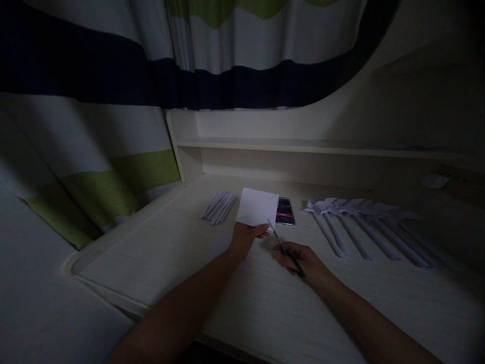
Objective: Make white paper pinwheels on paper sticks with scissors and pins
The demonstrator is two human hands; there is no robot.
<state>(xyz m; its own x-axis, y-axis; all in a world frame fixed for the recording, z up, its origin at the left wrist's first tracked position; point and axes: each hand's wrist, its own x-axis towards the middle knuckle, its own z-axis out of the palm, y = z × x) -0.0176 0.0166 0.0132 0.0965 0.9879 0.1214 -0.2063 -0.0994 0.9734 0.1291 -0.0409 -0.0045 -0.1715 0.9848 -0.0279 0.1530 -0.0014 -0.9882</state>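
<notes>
My left hand (244,237) holds a square white sheet of paper (256,206) up by its lower corner, above the pale wooden desk (166,253). My right hand (305,260) grips a pair of dark-handled scissors (285,247). Their blade tips point up and left, meeting the sheet's lower edge. The scene is dim, so whether the blades are apart is hard to tell.
A bundle of rolled white paper sticks (220,206) lies left of the sheet. A row of paper pinwheels on sticks (364,222) lies to the right. A small dark object (285,212) sits behind the sheet. A striped curtain (113,151) hangs at left; a shelf (303,146) runs behind.
</notes>
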